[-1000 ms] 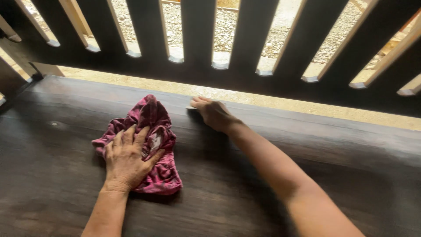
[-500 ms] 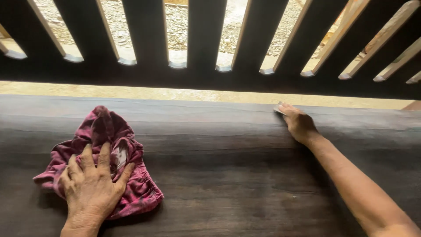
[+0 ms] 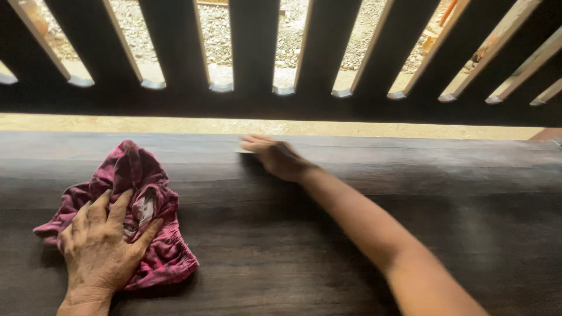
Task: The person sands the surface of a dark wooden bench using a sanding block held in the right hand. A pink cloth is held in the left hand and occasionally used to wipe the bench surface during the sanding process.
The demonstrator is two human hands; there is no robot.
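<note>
My left hand (image 3: 99, 246) lies flat, fingers spread, on a crumpled dark-red patterned cloth (image 3: 146, 175) at the left of a dark wooden tabletop (image 3: 281, 251), pressing it down. My right hand (image 3: 275, 158) reaches forward to the far middle of the table, palm down and motion-blurred. A small pale sliver shows under its fingertips; what it is, and whether the hand grips it, cannot be made out. The two hands are well apart.
Beyond the table's far edge runs a pale strip of floor (image 3: 351, 127), then a railing of dark wooden slats (image 3: 252, 52). Sunlit gravel shows through the gaps. The tabletop stretches to the right with nothing else on it in view.
My right hand has slid along the far part of the table, right and then back left toward the middle. My left hand has stayed on the cloth.
</note>
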